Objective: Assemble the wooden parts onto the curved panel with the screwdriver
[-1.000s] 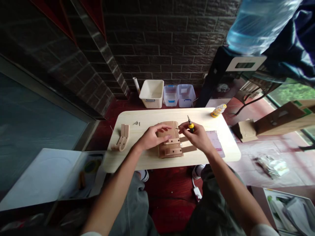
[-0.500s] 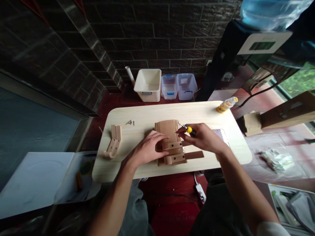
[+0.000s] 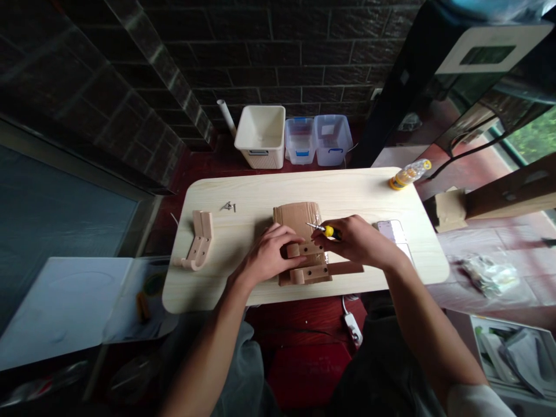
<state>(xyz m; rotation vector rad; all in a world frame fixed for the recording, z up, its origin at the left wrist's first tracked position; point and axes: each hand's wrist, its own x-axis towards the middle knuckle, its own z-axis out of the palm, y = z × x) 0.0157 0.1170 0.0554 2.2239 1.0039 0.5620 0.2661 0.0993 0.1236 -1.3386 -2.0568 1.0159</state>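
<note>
My left hand (image 3: 271,252) is closed around the curved end of a wooden hook piece (image 3: 309,249) with dark holes, pinching it between thumb and fingers. In my right hand (image 3: 358,240) is a screwdriver (image 3: 329,231) with a yellow and black handle; its shaft points left above the cardboard. My right fingers also come against the far end of that hook piece. A second wooden hook piece (image 3: 315,273) lies nearer to me, parallel to the first. Both rest on a cardboard piece (image 3: 297,214). More joined wooden hook pieces (image 3: 201,246) lie at the left.
Several small screws (image 3: 229,206) lie on the pale table (image 3: 243,194). A phone (image 3: 393,231) and a clear container with a yellow base (image 3: 409,174) are on the right. Behind the table stand a cream bin (image 3: 260,156) and two clear plastic boxes (image 3: 299,152).
My left hand has moved right and closed on the upper hook piece's curved end. The screwdriver has swung flatter, and my right fingers have come down to the wood. The view has shifted slightly.
</note>
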